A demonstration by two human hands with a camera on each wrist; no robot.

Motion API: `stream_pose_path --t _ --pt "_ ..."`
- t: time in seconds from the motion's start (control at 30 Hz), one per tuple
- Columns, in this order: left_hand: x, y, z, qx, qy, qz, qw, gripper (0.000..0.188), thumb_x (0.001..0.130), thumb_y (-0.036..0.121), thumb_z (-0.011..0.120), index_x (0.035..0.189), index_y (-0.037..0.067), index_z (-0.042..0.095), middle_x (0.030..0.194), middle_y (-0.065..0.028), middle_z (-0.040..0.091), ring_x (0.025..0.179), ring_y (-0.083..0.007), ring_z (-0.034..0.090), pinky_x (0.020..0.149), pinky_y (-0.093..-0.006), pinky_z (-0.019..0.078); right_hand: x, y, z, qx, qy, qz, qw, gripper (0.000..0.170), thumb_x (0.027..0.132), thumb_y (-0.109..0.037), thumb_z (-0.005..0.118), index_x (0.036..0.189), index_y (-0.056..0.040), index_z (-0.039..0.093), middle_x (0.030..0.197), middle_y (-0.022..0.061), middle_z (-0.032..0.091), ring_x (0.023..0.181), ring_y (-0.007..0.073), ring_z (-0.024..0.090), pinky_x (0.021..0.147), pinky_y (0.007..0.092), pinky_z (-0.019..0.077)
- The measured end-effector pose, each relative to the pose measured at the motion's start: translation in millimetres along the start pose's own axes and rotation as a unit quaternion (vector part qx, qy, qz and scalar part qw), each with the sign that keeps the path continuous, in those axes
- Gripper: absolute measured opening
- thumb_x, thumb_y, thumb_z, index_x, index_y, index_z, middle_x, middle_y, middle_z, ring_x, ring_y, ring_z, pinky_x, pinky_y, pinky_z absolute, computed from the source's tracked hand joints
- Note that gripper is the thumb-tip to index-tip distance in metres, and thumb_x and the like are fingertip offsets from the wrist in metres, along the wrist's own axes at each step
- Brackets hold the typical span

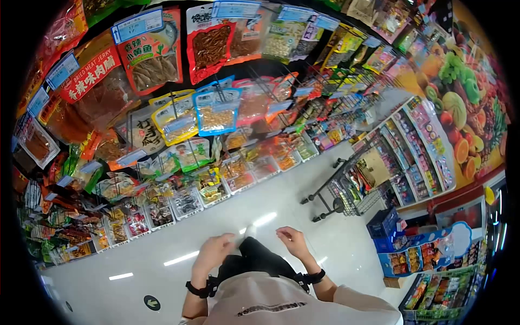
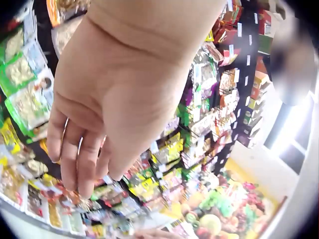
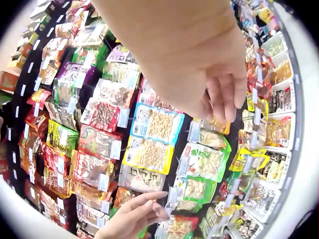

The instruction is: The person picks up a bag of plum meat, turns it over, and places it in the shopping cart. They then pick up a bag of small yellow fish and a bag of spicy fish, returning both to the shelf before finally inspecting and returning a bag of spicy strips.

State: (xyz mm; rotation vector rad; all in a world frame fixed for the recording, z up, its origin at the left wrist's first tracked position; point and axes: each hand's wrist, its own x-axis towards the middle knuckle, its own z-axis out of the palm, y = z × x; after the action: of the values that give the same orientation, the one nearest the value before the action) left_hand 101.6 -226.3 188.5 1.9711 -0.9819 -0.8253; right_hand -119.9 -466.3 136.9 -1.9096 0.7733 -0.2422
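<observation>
In front of the person's waist, the left hand (image 1: 215, 252) hangs with loosely bent fingers and holds nothing. The right hand (image 1: 292, 241) is level with it, its fingers loosely curled and nothing in them. Bagged snacks hang on the rack ahead, among them a blue-edged bag (image 1: 218, 111) and a yellow-edged bag (image 1: 174, 120). The left wrist view shows the left palm (image 2: 119, 99) with its fingers pointing down. From the right wrist, the right hand (image 3: 212, 79) overlaps the rack, and the left hand (image 3: 135, 215) appears lower down.
White bins (image 1: 187, 201) of small packets line the rack's foot. A shopping cart (image 1: 346, 189) with goods stands at the right, near a shelf of packets (image 1: 417, 154). Blue crates (image 1: 387, 230) and a snack display (image 1: 414, 260) are farther right. The pale floor (image 1: 179, 238) carries an arrow sign (image 1: 152, 303).
</observation>
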Motion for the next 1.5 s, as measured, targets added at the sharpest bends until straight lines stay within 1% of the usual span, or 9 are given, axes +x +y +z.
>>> stream_pose_path --t 0.3,0.37,0.5,0.57,0.63,0.73,0.93,1.03,1.5 --pt "11.2 125.6 85.7 -0.019 -0.261 0.24 0.935 0.027 0.094 0.02 0.059 0.117 0.006 0.067 0.109 -0.0148 0.068 0.1 -0.0335 0.064 0.088 -0.0395 0.0505 -57.4 36.3 -30.6 -0.013 0.101 -0.027 0.994 0.018 0.093 -0.012 0.066 0.106 0.0006 0.069 0.095 0.01 0.073 0.085 0.0141 0.069 0.077 0.0282 0.055" --pt "7.1 177.7 113.2 -0.015 -0.355 0.357 0.864 0.027 0.095 0.019 0.058 0.119 0.008 0.066 0.112 -0.0115 0.068 0.105 -0.0313 0.062 0.092 -0.0389 0.0488 -68.6 43.8 -43.9 0.009 0.102 -0.012 0.995 0.018 0.094 -0.013 0.066 0.106 -0.0001 0.069 0.095 0.01 0.073 0.083 0.0143 0.068 0.076 0.0286 0.0548" --pt "-21.2 288.2 183.6 -0.187 -0.671 0.321 0.641 0.035 0.094 0.016 0.06 0.124 -0.001 0.058 0.116 -0.0165 0.064 0.109 -0.0287 0.061 0.096 -0.036 0.0468 -96.4 65.2 -83.9 0.034 0.106 -0.02 0.994 0.019 0.094 -0.015 0.066 0.106 0.0001 0.069 0.094 0.0106 0.073 0.083 0.0158 0.068 0.074 0.0298 0.055" --pt "-32.1 324.3 236.1 -0.151 -0.649 0.417 0.618 0.037 0.104 0.024 0.044 0.124 -0.004 0.059 0.109 -0.0165 0.065 0.103 -0.0251 0.061 0.093 -0.0331 0.0447 -114.3 85.4 -107.7 0.029 0.114 -0.021 0.993 0.019 0.094 -0.015 0.066 0.106 -0.0004 0.069 0.093 0.0114 0.072 0.083 0.0167 0.069 0.074 0.0302 0.055" --pt "-57.3 332.6 302.8 -0.299 -0.65 0.32 0.621 0.039 0.097 0.029 0.058 0.118 -0.003 0.06 0.106 -0.0159 0.065 0.101 -0.0277 0.062 0.091 -0.0357 0.0472 -135.4 106.0 -130.1 0.031 0.119 -0.014 0.992 0.019 0.094 -0.014 0.066 0.106 -0.0007 0.069 0.092 0.012 0.072 0.082 0.0174 0.069 0.074 0.0305 0.055" --pt "-45.8 400.2 334.8 -0.113 -0.831 0.213 0.501 0.067 0.096 0.044 0.061 0.147 0.004 0.042 0.149 -0.0229 0.043 0.14 -0.0303 0.039 0.118 -0.038 0.0276 -165.0 134.4 -170.0 0.039 0.13 0.009 0.991 0.018 0.093 -0.014 0.066 0.105 -0.0015 0.07 0.092 0.0134 0.072 0.081 0.0206 0.069 0.074 0.0319 0.0553" --pt "-57.2 389.7 422.4 -0.089 -0.779 0.244 0.571 0.061 0.097 0.036 0.062 0.139 -0.005 0.046 0.145 -0.0222 0.046 0.139 -0.0293 0.04 0.115 -0.0377 0.0322 -214.2 191.4 -223.2 0.071 0.15 0.065 0.984 0.018 0.091 -0.014 0.065 0.102 -0.0018 0.071 0.096 0.0157 0.071 0.083 0.0267 0.07 0.076 0.0349 0.0556" --pt "-54.1 418.6 432.5 -0.198 -0.852 0.12 0.469 0.062 0.095 0.032 0.066 0.14 -0.006 0.045 0.146 -0.0222 0.046 0.139 -0.0286 0.039 0.115 -0.0373 0.0322 -221.9 203.8 -248.6 0.012 0.147 0.039 0.988 0.016 0.093 -0.011 0.064 0.103 -0.0005 0.07 0.091 0.0128 0.072 0.079 0.0184 0.07 0.073 0.0303 0.0553" --pt "42.9 433.9 438.6 -0.109 -0.846 0.284 0.437 0.071 0.089 0.033 0.073 0.142 -0.004 0.043 0.141 -0.0221 0.05 0.13 -0.0296 0.049 0.109 -0.0375 0.0384 -167.0 208.3 -297.8 -0.02 0.162 0.082 0.983 0.016 0.093 -0.012 0.064 0.103 -0.002 0.071 0.092 0.0137 0.073 0.081 0.0219 0.071 0.075 0.0318 0.0563"
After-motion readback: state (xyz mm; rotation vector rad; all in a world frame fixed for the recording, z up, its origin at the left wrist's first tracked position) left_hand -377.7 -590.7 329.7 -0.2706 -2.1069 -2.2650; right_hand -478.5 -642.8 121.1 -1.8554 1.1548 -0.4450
